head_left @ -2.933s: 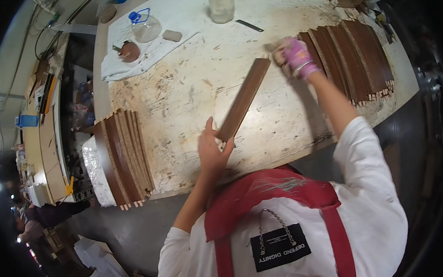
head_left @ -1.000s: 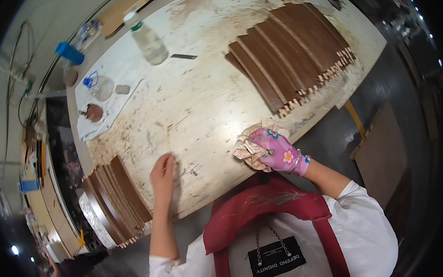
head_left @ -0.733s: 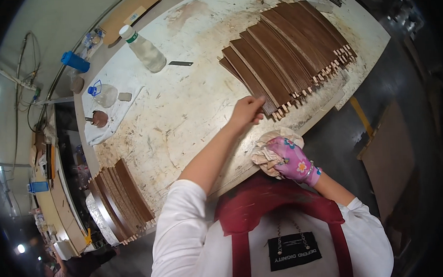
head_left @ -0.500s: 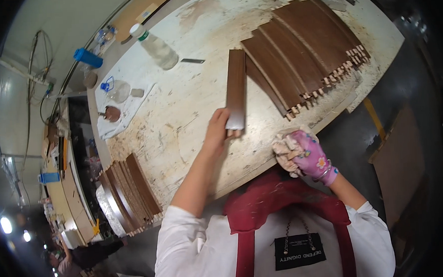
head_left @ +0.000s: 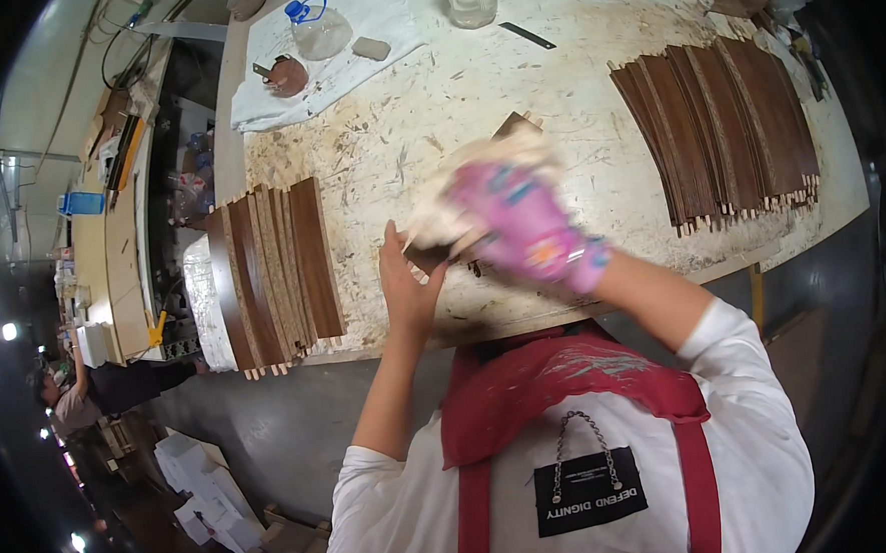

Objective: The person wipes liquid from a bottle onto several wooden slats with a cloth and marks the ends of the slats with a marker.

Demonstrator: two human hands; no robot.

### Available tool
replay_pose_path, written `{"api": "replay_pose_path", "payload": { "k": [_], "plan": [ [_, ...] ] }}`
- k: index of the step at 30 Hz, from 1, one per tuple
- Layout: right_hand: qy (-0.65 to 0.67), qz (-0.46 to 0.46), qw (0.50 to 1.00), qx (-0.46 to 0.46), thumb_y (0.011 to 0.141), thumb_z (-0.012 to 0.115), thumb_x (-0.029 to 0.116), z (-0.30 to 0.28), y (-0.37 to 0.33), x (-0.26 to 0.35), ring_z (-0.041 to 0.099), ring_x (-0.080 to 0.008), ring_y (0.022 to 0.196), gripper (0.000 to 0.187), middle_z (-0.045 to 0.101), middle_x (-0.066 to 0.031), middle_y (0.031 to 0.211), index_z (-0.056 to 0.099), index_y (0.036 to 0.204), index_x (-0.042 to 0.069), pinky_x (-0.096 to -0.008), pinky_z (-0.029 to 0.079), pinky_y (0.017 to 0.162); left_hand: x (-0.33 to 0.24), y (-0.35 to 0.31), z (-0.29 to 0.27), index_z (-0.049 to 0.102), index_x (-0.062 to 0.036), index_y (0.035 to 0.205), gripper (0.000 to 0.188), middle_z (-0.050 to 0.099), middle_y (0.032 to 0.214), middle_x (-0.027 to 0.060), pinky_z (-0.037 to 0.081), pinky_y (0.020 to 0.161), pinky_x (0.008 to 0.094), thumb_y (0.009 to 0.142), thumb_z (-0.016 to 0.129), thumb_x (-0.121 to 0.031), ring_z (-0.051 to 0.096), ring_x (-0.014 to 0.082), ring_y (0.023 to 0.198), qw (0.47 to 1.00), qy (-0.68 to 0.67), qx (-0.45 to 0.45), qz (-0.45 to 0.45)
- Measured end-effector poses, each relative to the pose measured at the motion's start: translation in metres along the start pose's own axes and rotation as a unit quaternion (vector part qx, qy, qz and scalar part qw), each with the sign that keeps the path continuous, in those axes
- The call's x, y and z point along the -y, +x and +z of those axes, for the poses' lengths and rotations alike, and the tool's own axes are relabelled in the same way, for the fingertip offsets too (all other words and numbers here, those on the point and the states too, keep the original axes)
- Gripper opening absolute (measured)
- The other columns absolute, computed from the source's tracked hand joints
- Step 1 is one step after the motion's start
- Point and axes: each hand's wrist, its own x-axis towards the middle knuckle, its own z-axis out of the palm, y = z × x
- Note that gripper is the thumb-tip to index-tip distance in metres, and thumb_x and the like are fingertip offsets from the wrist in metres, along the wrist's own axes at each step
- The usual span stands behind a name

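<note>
My left hand (head_left: 409, 293) grips the near end of a dark brown wooden slat (head_left: 426, 258), thumb and fingers on opposite sides of it. The slat lies at a slant over the worn white table (head_left: 376, 150), and its far end shows beyond the cloth. My right hand (head_left: 531, 232), in a pink flowered glove and smeared by motion, presses a bunched cream cloth (head_left: 502, 158) on top of the slat. Cloth and glove hide most of the slat's middle.
Brown slats with pale dowel ends stand in a row at right (head_left: 721, 132), and another row (head_left: 263, 276) is at left. Toward the back are a clear bottle (head_left: 472, 0), a dark metal strip (head_left: 528, 36) and a blue-capped jug (head_left: 322, 32) on a white cloth (head_left: 263, 101). A person (head_left: 73, 381) is far left.
My right hand has brought the cloth from the table's front edge up onto the slat. The slat, upright in view before, now slants to the right. The whole view has shifted.
</note>
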Motion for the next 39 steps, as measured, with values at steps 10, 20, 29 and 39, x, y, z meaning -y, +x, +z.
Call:
{"api": "replay_pose_path", "payload": {
  "k": [10,20,29,39],
  "plan": [
    [0.112,0.405,0.907,0.0,0.093,0.054,0.021,-0.005,0.041,-0.157,0.056,-0.0083,0.063,0.018,0.061,-0.0073,0.085,0.059,0.103,0.007,-0.0201,0.045,0.048,0.006,-0.001,-0.01,0.031,0.0024,0.143,0.088,0.056,0.117,0.0162,0.042,0.096,0.0423,0.07,0.08,-0.006,0.053,0.0334,0.109,0.991,0.086,-0.021,0.101],
    [-0.089,0.057,0.994,-0.014,0.084,0.059,0.015,0.064,0.004,-0.072,0.061,-0.0248,0.086,0.011,0.063,-0.0103,0.092,0.062,0.091,0.006,-0.0401,0.051,0.074,0.004,0.008,-0.012,0.033,0.0027,0.143,0.081,0.056,0.112,0.0158,0.046,0.087,0.0389,0.077,0.077,-0.01,0.053,0.0288,0.101,0.975,0.157,-0.003,0.158],
    [-0.129,-0.145,0.98,0.037,0.087,0.06,0.019,-0.011,0.006,-0.07,0.061,-0.0217,0.093,0.018,0.066,-0.0075,0.095,0.06,0.1,0.007,-0.0378,0.049,0.083,-0.009,-0.007,-0.039,0.048,-0.0054,0.127,0.045,0.065,0.113,0.0179,0.044,0.068,0.0252,0.104,0.024,-0.036,0.054,0.0167,0.079,0.73,-0.534,0.215,-0.369],
    [-0.007,0.212,0.977,0.019,0.087,0.054,0.004,0.023,0.042,-0.149,0.058,-0.0125,0.066,0.012,0.063,-0.0045,0.079,0.063,0.094,0.007,-0.0289,0.046,0.053,-0.021,-0.039,-0.038,0.047,-0.0066,0.13,0.042,0.062,0.112,0.0116,0.046,0.071,0.0255,0.101,0.039,-0.036,0.055,0.0159,0.084,0.678,-0.578,0.193,-0.411]
  ]
}}
